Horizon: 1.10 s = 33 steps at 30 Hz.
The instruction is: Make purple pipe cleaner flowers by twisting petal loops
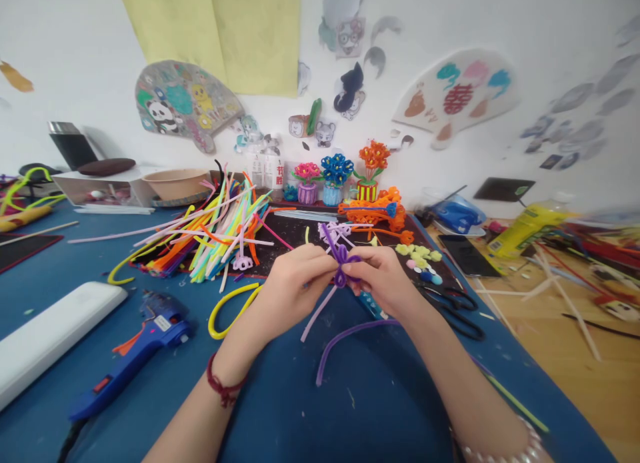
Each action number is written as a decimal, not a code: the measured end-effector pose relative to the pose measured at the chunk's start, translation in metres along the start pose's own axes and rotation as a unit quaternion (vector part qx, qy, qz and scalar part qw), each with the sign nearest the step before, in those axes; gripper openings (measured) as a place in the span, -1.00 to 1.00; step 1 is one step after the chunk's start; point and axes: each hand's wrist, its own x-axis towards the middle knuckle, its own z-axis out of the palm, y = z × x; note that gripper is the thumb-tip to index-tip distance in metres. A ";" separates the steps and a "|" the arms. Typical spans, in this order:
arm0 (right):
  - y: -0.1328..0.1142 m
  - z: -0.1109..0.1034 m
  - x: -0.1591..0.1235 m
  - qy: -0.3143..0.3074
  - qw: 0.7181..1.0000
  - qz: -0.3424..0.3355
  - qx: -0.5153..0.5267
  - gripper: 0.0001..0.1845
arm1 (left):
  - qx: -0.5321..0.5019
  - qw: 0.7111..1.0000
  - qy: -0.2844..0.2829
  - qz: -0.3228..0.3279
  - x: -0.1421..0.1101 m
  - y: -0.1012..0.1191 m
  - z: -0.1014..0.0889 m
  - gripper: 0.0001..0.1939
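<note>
A purple pipe-cleaner flower [342,257] with several loops is pinched between my two hands, above the middle of the table. My left hand [304,276] grips its left side, fingers closed together. On the other side, my right hand [383,276] has thumb and fingers closed on the loops. A loose purple end sticks up from the flower. Below my left hand slants a pale lilac pipe cleaner [318,315]; whether it joins the flower is hidden. A longer purple pipe cleaner [345,336] curves across the table under my right wrist.
A blue glue gun [135,356] and a white case [50,336] lie left. A heap of coloured pipe cleaners [225,236] spreads beyond my left hand. Black scissors [453,306] rest right, near a phone [469,255]. Small potted flowers [337,176] stand by the wall.
</note>
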 end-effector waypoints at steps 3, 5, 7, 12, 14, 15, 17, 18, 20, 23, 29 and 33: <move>-0.002 0.001 0.000 0.004 1.000 0.018 0.022 -0.81 | 0.103 0.992 -0.003 0.075 -0.002 -0.003 0.002 -0.71; -0.003 0.002 0.001 0.003 0.999 0.030 0.037 -0.80 | 0.156 0.981 -0.017 0.112 -0.003 -0.005 0.002 -0.68; -0.003 0.002 0.001 -0.003 0.998 0.034 0.045 -0.80 | 0.178 0.975 -0.033 0.130 -0.004 -0.006 0.001 -0.68; 0.000 -0.001 0.002 0.024 0.996 -0.045 -0.066 -0.80 | 0.122 0.992 0.028 0.027 -0.003 -0.007 0.005 -0.78; 0.000 -0.002 0.001 0.058 0.981 -0.102 -0.156 -0.79 | 0.038 0.993 0.072 -0.083 -0.001 -0.006 0.007 -0.85; 0.000 -0.002 0.001 0.073 0.967 -0.134 -0.204 -0.79 | -0.023 0.987 0.084 -0.138 0.001 -0.005 0.008 -0.87; 0.000 -0.001 0.000 0.096 0.927 -0.202 -0.301 -0.78 | -0.170 0.957 0.084 -0.218 0.004 -0.002 0.009 -0.87; 0.001 -0.001 -0.001 0.103 0.904 -0.233 -0.344 -0.78 | -0.239 0.937 0.077 -0.243 0.006 -0.001 0.009 -0.86; 0.002 0.001 -0.001 0.108 0.863 -0.283 -0.405 -0.78 | -0.340 0.897 0.071 -0.274 0.007 0.001 0.010 -0.82; 0.006 0.002 -0.002 0.100 0.830 -0.333 -0.436 -0.80 | -0.405 0.859 0.088 -0.300 0.007 0.003 0.012 -0.81; 0.009 0.004 -0.004 0.061 0.823 -0.345 -0.448 -0.81 | -0.450 0.818 0.121 -0.338 0.005 0.003 0.018 -0.90; 0.009 0.005 -0.003 0.048 0.830 -0.339 -0.440 -0.83 | -0.446 0.820 0.124 -0.338 0.005 0.002 0.018 -0.90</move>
